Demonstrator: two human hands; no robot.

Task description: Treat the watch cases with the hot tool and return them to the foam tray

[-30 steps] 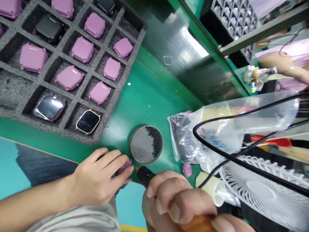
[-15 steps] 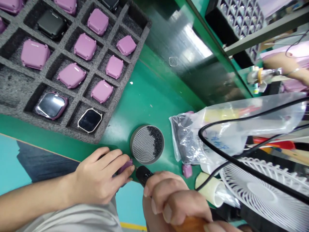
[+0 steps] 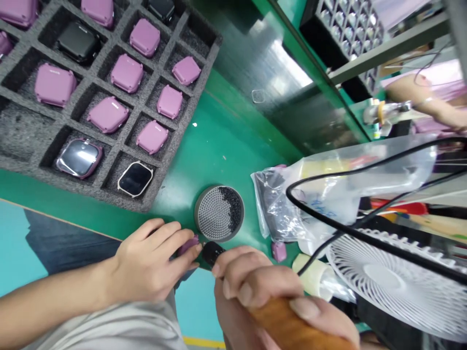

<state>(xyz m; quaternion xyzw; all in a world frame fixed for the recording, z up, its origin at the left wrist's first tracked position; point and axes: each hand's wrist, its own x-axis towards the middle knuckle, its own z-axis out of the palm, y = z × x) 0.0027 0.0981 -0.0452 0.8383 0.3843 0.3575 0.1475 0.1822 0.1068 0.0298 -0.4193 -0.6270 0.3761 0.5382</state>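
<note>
My left hand (image 3: 148, 262) is closed around a purple watch case (image 3: 188, 245) at the bench edge, and its fingers cover most of the case. In my right hand (image 3: 251, 279) is an electric screwdriver (image 3: 292, 322) with an orange body and a black nose. Its tip points at the near side of the watch case; whether the two touch is too small to tell. Just beyond both hands stands a round dimpled dish (image 3: 208, 214) with small black screws (image 3: 234, 209) heaped along its right side.
A grey foam tray (image 3: 120, 146) at the upper left holds several purple watch cases (image 3: 108, 115), some black ones and a pale-framed watch (image 3: 135, 179). On the right lie a plastic bag (image 3: 328, 170), a black cable (image 3: 321, 214) and a white fan (image 3: 397, 282). Another person's arm (image 3: 423, 97) shows beyond.
The whole view has shifted slightly. More of the screwdriver's orange body shows under my right hand. Both hands keep their hold, with the tip still at the watch case.
</note>
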